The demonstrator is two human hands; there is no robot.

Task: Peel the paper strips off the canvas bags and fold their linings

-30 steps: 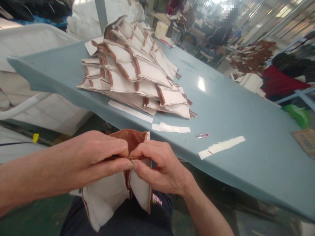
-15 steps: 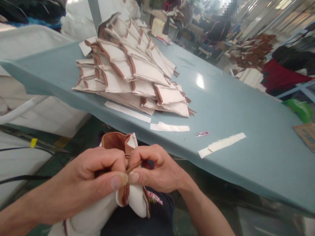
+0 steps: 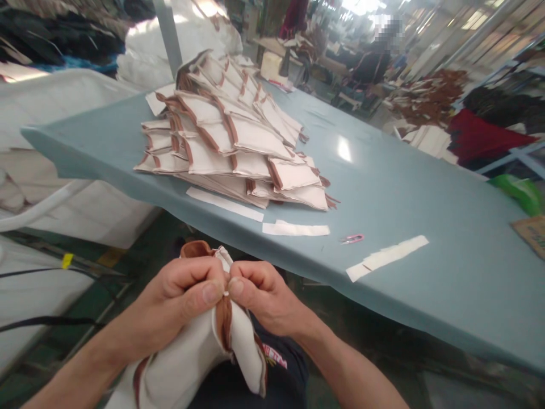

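Note:
A cream fabric piece with brown trim point(image 3: 183, 363) hangs from both my hands in front of my lap. My left hand point(image 3: 187, 298) pinches its seam between thumb and curled fingers. Right beside it, my right hand point(image 3: 261, 298) pinches the same seam, the thumb tips nearly touching. Below the fingers a brown folded edge shows, and a brown-lined opening stands up behind my left hand. The exact spot under the fingertips is hidden.
On the blue-green table point(image 3: 383, 199) lies a large stack of cream pieces with brown edges point(image 3: 251, 133). White strips point(image 3: 298, 228) and pink thread snips point(image 3: 351, 239) lie near the front edge. A green item point(image 3: 517, 190) and cardboard point(image 3: 530, 236) are far right. A person point(image 3: 370, 65) sits behind.
My fingers have drawn closer together on the seam, and the brown strip that showed between them is now hidden. The brown-lined opening shows less, and the fabric hangs lower.

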